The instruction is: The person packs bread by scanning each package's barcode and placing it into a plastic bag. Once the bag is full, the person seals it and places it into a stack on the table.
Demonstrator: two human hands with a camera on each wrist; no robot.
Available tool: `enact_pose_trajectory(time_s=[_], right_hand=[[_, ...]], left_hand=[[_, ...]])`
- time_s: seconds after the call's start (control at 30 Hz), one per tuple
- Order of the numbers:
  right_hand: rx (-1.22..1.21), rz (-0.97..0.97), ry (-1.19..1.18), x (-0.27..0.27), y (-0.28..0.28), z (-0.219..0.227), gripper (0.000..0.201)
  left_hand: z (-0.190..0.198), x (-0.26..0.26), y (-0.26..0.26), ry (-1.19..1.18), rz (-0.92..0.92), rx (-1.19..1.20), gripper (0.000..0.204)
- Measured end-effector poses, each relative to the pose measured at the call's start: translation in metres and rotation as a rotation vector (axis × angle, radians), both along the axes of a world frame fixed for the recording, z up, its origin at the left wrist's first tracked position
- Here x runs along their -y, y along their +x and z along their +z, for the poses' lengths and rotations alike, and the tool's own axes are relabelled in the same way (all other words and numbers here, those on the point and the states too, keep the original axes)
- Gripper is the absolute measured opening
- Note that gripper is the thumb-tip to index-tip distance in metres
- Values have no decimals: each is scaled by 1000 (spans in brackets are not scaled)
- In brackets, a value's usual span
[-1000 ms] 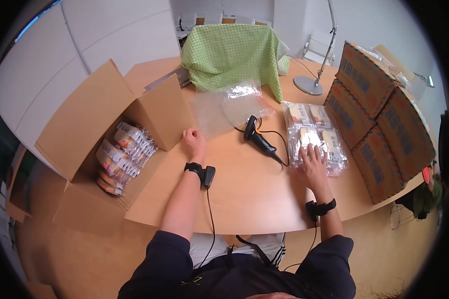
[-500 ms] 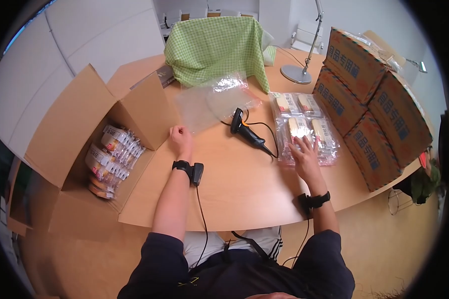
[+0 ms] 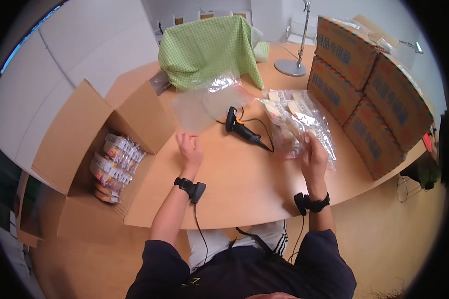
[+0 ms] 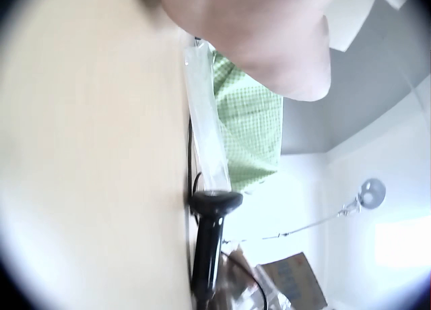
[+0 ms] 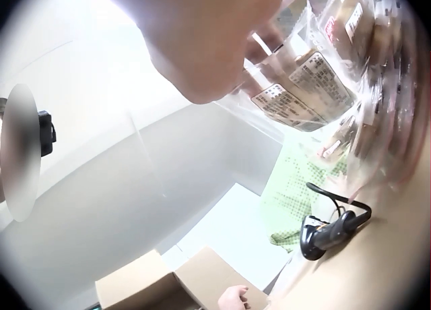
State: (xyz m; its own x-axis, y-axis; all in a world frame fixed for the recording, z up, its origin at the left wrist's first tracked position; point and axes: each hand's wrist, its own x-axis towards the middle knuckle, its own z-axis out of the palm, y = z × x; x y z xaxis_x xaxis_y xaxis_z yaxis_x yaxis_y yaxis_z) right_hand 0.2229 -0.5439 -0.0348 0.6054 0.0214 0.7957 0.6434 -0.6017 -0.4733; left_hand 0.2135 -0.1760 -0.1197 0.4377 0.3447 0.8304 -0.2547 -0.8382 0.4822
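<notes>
My right hand point(image 3: 314, 159) pinches the near edge of a clear bag of packaged buns point(image 3: 302, 112), lifted and tilted over more bags at the table's right. In the right wrist view that hand point(image 5: 202, 47) has its thumb against the plastic, and printed labels point(image 5: 313, 81) show through. My left hand point(image 3: 190, 152) holds nothing, its fingers loosely bent, just in front of a flat clear plastic bag point(image 3: 189, 109). Only part of the left hand point(image 4: 262, 34) shows in the left wrist view. Between the hands lies a black barcode scanner point(image 3: 242, 129).
An open carton point(image 3: 134, 112) with several wrapped packs point(image 3: 117, 162) stands at the left. Stacked printed cartons point(image 3: 376, 114) stand at the right. Behind are a green checked cloth point(image 3: 204, 50) and a lamp base point(image 3: 290, 68). The scanner's cable curves beside the bags.
My right hand has gone from resting with spread fingers on the bag to pinching and raising its near edge. The left hand's fingers have loosened. The head view has shifted.
</notes>
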Motion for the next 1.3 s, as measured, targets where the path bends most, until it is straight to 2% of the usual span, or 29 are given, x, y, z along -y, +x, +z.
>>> enact_pose_trajectory(time_s=[0.07,0.13,0.2,0.3,0.33,0.37,0.43,0.47,0.5,0.53,0.57,0.6,0.67,0.7,0.73,0.93,1.17,1.27,1.3], right_hand=[[-22,-1,56,-5,-12,3,17],[-97,17,275,-12,-20,7,17],[-40,45,305,-16,-22,5,18],[-11,67,326,-22,-36,5,18],[11,76,310,-25,-42,7,18],[33,86,291,-27,-48,9,19],[17,134,277,-32,-63,14,20],[-2,171,267,-34,-73,16,21],[-135,225,285,-35,-85,17,20],[-139,224,278,-37,-87,18,20],[-11,194,105,-38,-89,19,20],[117,165,-69,-38,-92,20,21],[38,241,-92,-40,-99,14,25],[24,260,-100,-41,-103,13,25],[10,280,-107,-42,-107,12,24],[19,379,-212,-43,-130,9,29],[97,504,-253,-50,-141,11,26],[97,608,-318,-56,-148,17,24],[108,648,-342,-58,-148,18,22]], left_hand=[[16,32,-13,-139,-452,-248,5],[36,68,-23,-529,-865,-850,18],[38,101,-25,-985,-1215,-1080,45],[48,148,-21,-1289,-1474,-1204,67],[52,160,-19,-1428,-1556,-1202,71],[56,173,-18,-1433,-1556,-1191,71],[61,195,-13,-1668,-1588,-1106,73],[57,204,-9,-1674,-1592,-1095,73],[47,212,-4,-1759,-1829,-909,74],[37,218,1,-1827,-2061,-697,75],[27,224,4,-1688,-2018,-573,71],[14,230,7,-1699,-2023,-567,71],[-21,242,15,-1701,-2898,-10,58],[-127,254,28,-2645,-2489,-112,44],[-122,255,27,-2644,-2493,-107,44],[-83,228,0,-2301,-2481,-252,43],[-31,182,-32,-1901,-2377,-310,42],[-12,160,-53,-1750,-2302,-321,41],[-9,147,-63,-1727,-2126,-385,43]])
